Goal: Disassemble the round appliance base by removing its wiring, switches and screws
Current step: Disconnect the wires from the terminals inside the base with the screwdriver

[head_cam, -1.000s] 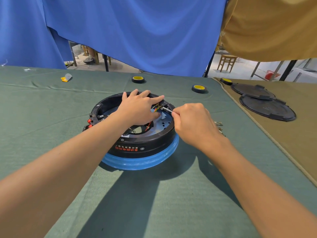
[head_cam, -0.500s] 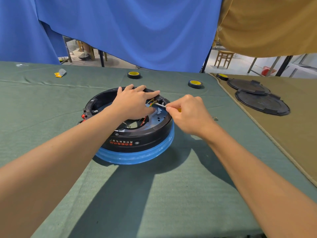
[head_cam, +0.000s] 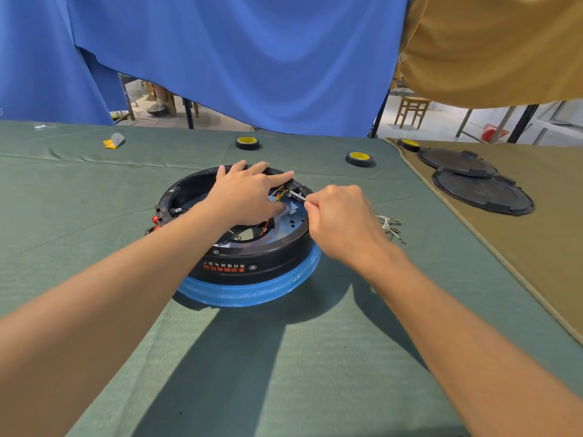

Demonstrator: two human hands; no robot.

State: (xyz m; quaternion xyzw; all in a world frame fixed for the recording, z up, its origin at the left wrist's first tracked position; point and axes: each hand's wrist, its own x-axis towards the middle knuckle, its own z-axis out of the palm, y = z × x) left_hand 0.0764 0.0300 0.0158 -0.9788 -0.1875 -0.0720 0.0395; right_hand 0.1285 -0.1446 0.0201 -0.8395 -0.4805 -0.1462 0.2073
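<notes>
found the round appliance base (head_cam: pixel 252 266) near the middle of the green-covered desk (head_cam: pixel 94 216), black wall toward the camera with red and white printed characters, seated on a blue ring (head_cam: pixel 252 293). saw the left hand (head_cam: pixel 249 197) laid palm down across the open top of the base, fingers straight and spread, fingertips at the far rim, index finger stretched toward a small black block on the rim beside a bundle of coloured wires (head_cam: pixel 279 193). noted the right hand (head_cam: pixel 340 219) just over the right rim, fingers curled tight and pinching a thin metal tool (head_cam: pixel 298 195) (handle hidden inside the fist), tip aimed into the wire ends; could not tell whether touching. spotted red parts poking from the left side of the base. counted a few loose white wires (head_cam: pixel 389 227) on the desk just right of the right wrist. farther back, picked out two black tape rolls with yellow cores (head_cam: pixel 247 142) (head_cam: pixel 358 158) well apart, plus a small yellow and grey scrap (head_cam: pixel 113 141) far left. on the adjoining tan cloth, made out two black round lids (head_cam: pixel 482 192) overlapping and a third tape roll (head_cam: pixel 408 144) beside them. behind, noted a hanging blue curtain (head_cam: pixel 236 58) and a wooden stool (head_cam: pixel 411 110).
</notes>
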